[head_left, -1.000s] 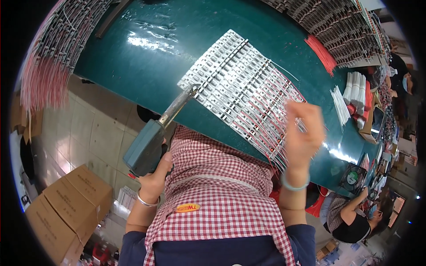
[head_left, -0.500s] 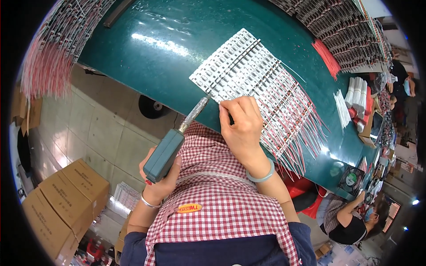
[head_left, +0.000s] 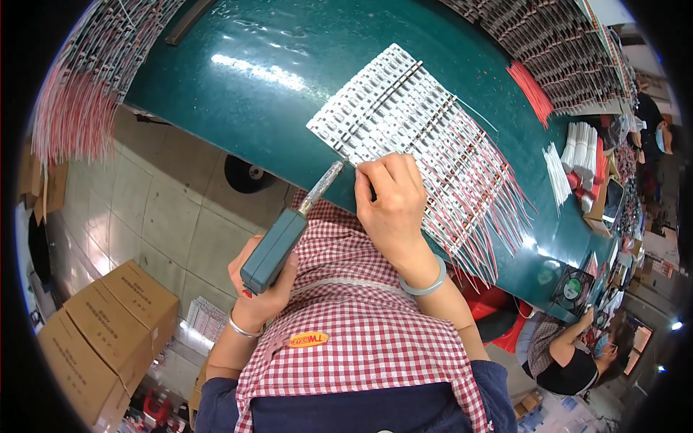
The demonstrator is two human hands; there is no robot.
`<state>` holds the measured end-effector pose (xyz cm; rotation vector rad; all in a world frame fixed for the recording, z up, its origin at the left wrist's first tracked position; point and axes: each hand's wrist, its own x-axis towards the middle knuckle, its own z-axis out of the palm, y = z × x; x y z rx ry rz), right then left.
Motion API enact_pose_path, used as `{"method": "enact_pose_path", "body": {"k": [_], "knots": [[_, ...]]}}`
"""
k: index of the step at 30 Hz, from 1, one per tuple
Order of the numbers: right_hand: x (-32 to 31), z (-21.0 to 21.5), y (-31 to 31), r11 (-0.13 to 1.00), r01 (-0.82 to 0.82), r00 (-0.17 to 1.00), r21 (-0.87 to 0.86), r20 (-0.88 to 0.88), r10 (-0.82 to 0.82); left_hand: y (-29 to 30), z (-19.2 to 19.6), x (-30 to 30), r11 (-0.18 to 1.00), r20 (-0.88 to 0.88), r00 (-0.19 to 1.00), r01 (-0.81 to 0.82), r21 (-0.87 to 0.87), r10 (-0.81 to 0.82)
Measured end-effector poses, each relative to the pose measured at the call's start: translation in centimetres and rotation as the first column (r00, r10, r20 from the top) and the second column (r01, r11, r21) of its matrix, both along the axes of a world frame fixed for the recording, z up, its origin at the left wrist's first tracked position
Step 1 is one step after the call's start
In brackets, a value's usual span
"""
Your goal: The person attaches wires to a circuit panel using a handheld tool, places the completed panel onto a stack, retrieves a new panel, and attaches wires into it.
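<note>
A dark green soldering gun (head_left: 274, 250) with a silvery barrel is wrapped in my left hand (head_left: 245, 278). Its tip reaches the near left edge of a panel of white circuit boards (head_left: 386, 97), which lies at a slant on the table. Dark lines cross the panel, and red and white wires (head_left: 494, 209) trail off its right side. At the panel's near edge, just right of the tip, my right hand (head_left: 393, 198) is closed with thumb and forefinger pinched together. Whatever the pinch holds is hidden or too thin to name.
The green table (head_left: 245, 108) bears stacked wired boards (head_left: 556, 54) at the far right, red wires (head_left: 530, 94) and white wire bundles (head_left: 577, 155). More wired boards (head_left: 86, 94) hang at the left. Cardboard boxes (head_left: 112, 325) stand lower left; a co-worker (head_left: 570, 353) sits lower right.
The soldering gun in my left hand has shifted slightly right, its tip nearer my right fingers. My right hand and the panel have barely moved.
</note>
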<state>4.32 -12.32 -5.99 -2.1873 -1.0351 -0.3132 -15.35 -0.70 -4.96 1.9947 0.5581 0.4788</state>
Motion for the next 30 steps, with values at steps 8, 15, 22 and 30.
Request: {"method": "enact_pose_path", "body": {"k": [8, 15, 22, 30], "knots": [[-0.1, -0.1, 0.1, 1.000, 0.006, 1.000, -0.007, 0.003, -0.006, -0.1, -2.3, -2.3, 0.994, -0.032, 0.998, -0.056, -0.097, 0.053], [0.1, 0.2, 0.3, 1.000, 0.008, 1.000, -0.012, -0.003, -0.008, 0.3, -1.3, -1.5, 0.970, 0.023, 0.991, -0.126, -0.205, 0.134], [0.6, 2.3, -0.8, 0.996, -0.083, 0.981, 0.028, -0.173, 0.087, 5.1, 1.0, 3.8, 0.979, 0.183, 0.966, -0.196, 0.054, 0.183], [12.8, 8.3, -8.4, 0.989, 0.148, 0.986, 0.010, 0.076, -0.148, 14.2, 9.1, 14.7, 0.931, 0.670, 0.702, -0.363, 0.046, 0.241]]}}
